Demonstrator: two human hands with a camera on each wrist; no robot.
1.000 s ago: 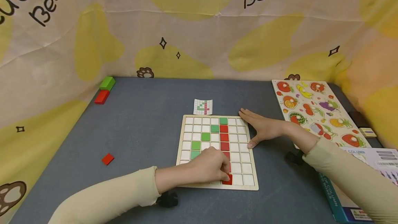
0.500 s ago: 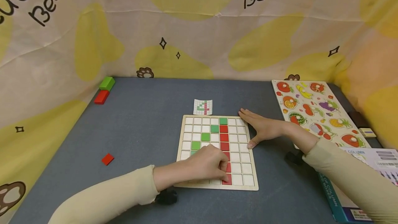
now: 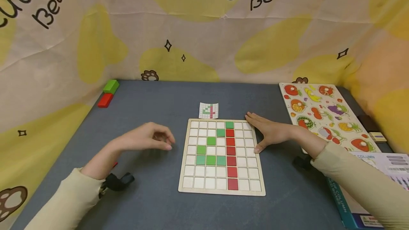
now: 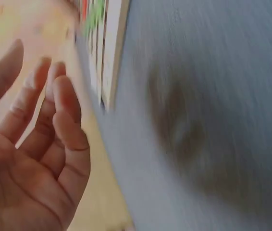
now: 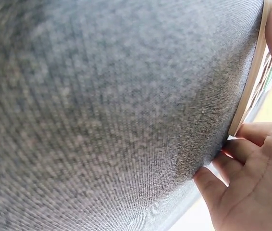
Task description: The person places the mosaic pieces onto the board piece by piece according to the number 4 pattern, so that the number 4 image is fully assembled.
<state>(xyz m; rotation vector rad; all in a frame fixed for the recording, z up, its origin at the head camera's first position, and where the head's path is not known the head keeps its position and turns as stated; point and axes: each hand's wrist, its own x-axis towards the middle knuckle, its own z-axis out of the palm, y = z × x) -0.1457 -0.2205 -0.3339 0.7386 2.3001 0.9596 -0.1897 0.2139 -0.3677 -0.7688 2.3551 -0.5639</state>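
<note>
A wooden grid board [image 3: 221, 192] lies flat on the table, its cells mostly white. Green tiles [image 3: 211, 160] form a diagonal and a short row in it, and red tiles [image 3: 232, 184] fill one column down to the bottom row. Left of the board my left hand [image 3: 143, 137] hovers above the table, fingers loosely bent and holding nothing; the left wrist view [image 4: 35, 144] shows its bare palm. My right hand [image 3: 271, 132] rests against the board's right edge, thumb on the rim and fingers spread at the far corner. A loose red tile [image 3: 115, 165] is mostly hidden behind my left wrist.
A small pattern card [image 3: 208, 110] touches the board's far edge. Green [image 3: 111, 86] and red blocks [image 3: 105, 100] stand at the far left. A fruit puzzle board [image 3: 329, 116] and a teal box [image 3: 348, 205] occupy the right side. A printed cloth [image 3: 198, 27] hangs behind the table.
My left hand has let go of the red tile in the bottom row and moved left off the board. That tile now sits in its cell. The right hand has stayed put.
</note>
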